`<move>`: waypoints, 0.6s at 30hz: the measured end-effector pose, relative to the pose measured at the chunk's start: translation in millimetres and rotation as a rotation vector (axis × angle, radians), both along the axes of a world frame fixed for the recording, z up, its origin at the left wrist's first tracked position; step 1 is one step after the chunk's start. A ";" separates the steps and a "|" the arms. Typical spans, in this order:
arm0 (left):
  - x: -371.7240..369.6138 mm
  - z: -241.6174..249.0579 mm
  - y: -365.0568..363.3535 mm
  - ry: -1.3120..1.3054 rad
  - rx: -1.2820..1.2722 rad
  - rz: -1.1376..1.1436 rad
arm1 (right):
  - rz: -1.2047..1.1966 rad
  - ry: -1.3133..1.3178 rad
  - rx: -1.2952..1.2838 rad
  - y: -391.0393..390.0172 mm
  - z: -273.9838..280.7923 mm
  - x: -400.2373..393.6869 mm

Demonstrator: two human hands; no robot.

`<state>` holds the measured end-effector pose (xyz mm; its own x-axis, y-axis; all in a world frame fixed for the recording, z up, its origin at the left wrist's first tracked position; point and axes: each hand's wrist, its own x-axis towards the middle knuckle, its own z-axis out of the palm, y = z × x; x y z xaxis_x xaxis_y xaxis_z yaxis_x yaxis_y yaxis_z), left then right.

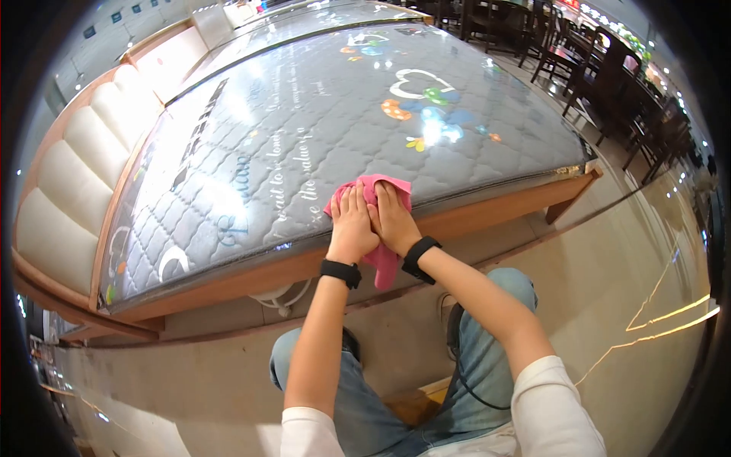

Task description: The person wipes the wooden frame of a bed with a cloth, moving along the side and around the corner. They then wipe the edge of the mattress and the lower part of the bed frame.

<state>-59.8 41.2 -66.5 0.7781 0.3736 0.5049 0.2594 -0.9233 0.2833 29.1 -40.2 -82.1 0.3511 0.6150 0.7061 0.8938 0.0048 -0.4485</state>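
Observation:
A pink cloth lies bunched over the near edge of the mattress, with one end hanging down past the wooden side rail. My left hand presses on the cloth's left part, fingers pointing away from me and bent lightly over it. Right beside it, my right hand grips the cloth's right part, and the two hands touch. Beneath them is a grey quilted mattress wrapped in clear, shiny plastic, printed with white lettering, hearts and coloured shapes. Part of the cloth is hidden under my palms.
A wooden bed frame carries the mattress, with a cream padded headboard at the left. Beyond it stands another plastic-covered mattress. Dark wooden chairs fill the upper right. My knees are close to the side rail above a glossy tiled floor.

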 end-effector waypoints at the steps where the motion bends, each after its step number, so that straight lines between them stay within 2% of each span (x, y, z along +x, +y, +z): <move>1: 9.1 -1.9 -3.0 -0.018 0.039 0.016 | -0.042 -0.094 0.018 -3.0 4.1 8.8; 4: 7.0 15.2 -7.1 0.188 -0.017 -0.002 | 0.094 -0.017 -0.325 -13.9 37.9 26.5; 5: 7.6 10.3 -2.8 0.191 0.036 -0.021 | 0.114 -0.018 -0.408 -15.4 47.5 29.6; 8: 5.0 12.9 -5.0 0.166 -0.028 -0.019 | 0.154 -0.077 -0.379 -25.3 46.5 33.0; 12: 4.8 8.9 -2.6 0.092 0.012 -0.112 | 0.168 -0.105 -0.347 -43.3 28.7 28.0; 13: 5.1 10.8 -2.0 0.127 -0.031 -0.121 | 0.201 -0.028 -0.366 -43.8 24.8 30.6; 18: 16.5 18.0 -16.2 0.120 -0.075 -0.092 | 0.258 -0.032 -0.497 -44.8 30.2 52.5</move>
<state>-43.3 25.0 -48.5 0.8636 0.3317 0.3797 0.2112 -0.9219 0.3248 81.5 -84.9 -51.9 0.1281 0.9398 0.3169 0.9050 0.0199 -0.4248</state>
